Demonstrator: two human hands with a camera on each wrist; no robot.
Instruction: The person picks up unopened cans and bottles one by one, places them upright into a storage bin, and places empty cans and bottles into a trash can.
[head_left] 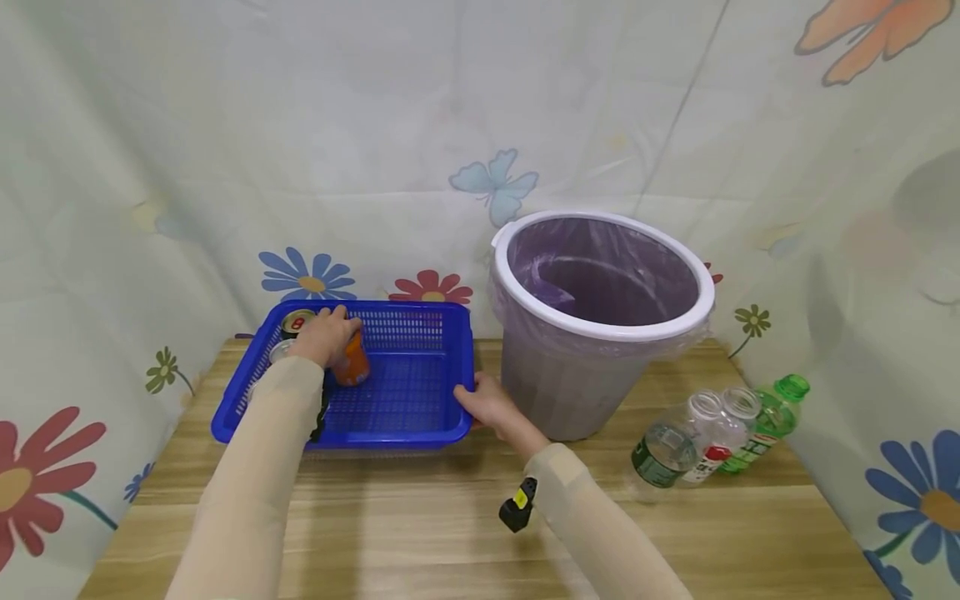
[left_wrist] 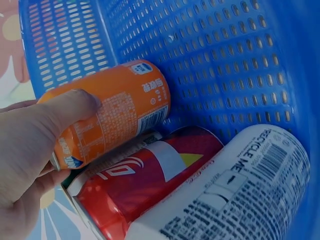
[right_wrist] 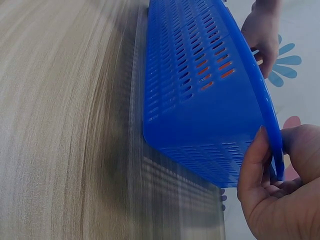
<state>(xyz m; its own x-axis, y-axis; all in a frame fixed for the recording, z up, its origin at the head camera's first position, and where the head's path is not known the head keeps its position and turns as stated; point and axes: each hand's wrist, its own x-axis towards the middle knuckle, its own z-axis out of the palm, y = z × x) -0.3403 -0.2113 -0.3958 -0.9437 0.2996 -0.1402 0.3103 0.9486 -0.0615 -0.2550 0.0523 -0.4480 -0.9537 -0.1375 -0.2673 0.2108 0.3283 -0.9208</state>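
Observation:
My left hand (head_left: 326,337) reaches into the left part of a blue plastic basket (head_left: 459,358) and grips an orange drink can (left_wrist: 117,107), thumb across its side in the left wrist view. Beside that can lie a red drink can (left_wrist: 142,175) and a white printed can (left_wrist: 240,185). A can with a gold rim (head_left: 297,321) shows at the basket's back left corner. At the basket's right end, my right hand (head_left: 491,404) holds the rim, with the thumb on one side and curled fingers on the other in the right wrist view (right_wrist: 270,190).
Right of the basket stands a grey bin (head_left: 577,383) with a white rim and a purple liner. Farther right on the wooden table (head_left: 420,533) are two clear bottles (head_left: 663,454) (head_left: 723,433) and a green bottle (head_left: 772,421). A floral curtain (head_left: 390,125) hangs behind.

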